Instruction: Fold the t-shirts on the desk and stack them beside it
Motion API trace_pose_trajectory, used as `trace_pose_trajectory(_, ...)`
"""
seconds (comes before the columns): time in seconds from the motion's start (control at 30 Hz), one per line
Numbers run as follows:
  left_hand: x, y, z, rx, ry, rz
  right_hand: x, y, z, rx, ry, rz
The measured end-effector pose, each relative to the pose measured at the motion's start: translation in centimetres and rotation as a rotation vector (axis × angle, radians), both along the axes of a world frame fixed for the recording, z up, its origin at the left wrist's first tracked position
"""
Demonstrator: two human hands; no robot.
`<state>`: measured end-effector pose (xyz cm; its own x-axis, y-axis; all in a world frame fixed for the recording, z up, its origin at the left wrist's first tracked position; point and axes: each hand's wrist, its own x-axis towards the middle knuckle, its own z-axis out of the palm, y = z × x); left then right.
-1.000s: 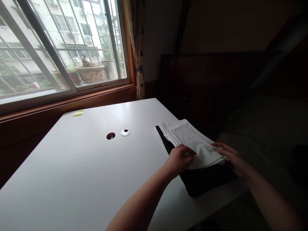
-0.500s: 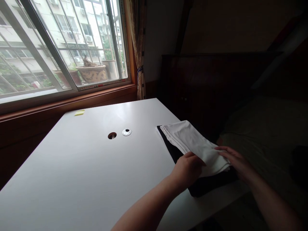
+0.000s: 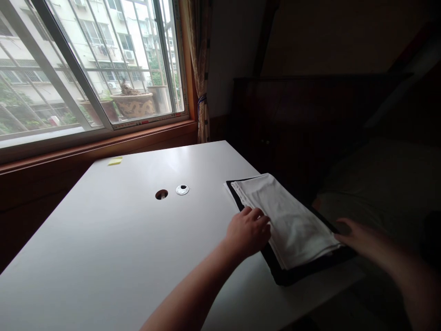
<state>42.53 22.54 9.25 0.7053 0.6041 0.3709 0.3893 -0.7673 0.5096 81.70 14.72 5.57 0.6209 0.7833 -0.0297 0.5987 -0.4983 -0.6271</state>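
Note:
A folded white cloth garment (image 3: 292, 225) lies flat on top of a folded black cloth (image 3: 292, 275), whose dark border shows around it. Another white layer peeks out beneath the black one at the far left corner. At the stack's left edge is my left hand (image 3: 250, 231), its fingers loosely bent and their tips by the white garment's side; no cloth shows gripped in it. My right hand (image 3: 358, 236) is by the near right corner, thumb and fingers apart, touching the garment's edge.
The stack sits at the right side of a white table (image 3: 138, 248). The tabletop has a round hole (image 3: 161, 195), a metal ring (image 3: 182, 190) and a yellow sticky note (image 3: 115, 161). Behind are a barred window (image 3: 103, 64) and a tied curtain (image 3: 203, 92); the right side is dark.
My left hand has let go of the white garment and moved left to the stack's edge. My right hand has drawn away to the right. The garment now lies flatter and spreads nearer me.

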Motion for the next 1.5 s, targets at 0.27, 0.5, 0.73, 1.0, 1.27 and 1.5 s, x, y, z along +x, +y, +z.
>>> trace_pose_trajectory(0.27,-1.5,2.4,-4.5,0.11,0.038,-0.144,-11.6,9.9,2.1,0.167,-0.422,0.75)
trace_pose_trajectory(0.5,-1.8,2.0,-6.6,0.107,0.061,-0.114,-14.5,18.0,-1.8,0.038,-0.503,0.943)
trace_pose_trajectory(0.73,-2.0,2.0,-6.4,0.105,0.049,-0.112,-8.2,20.0,-1.6,-0.108,-0.576,0.618)
trace_pose_trajectory(1.0,-2.7,2.3,-6.3,0.109,-0.222,0.019,-13.3,19.2,-1.4,-0.045,-0.625,0.717)
trace_pose_trajectory(1.27,-6.3,5.4,-7.2,-0.185,-0.647,0.561,-23.4,15.6,-1.7,0.069,-0.547,1.01)
trace_pose_trajectory(1.5,-6.8,7.0,-8.4,-0.306,-0.726,0.663,-22.7,9.9,0.5,0.135,-0.407,1.06)
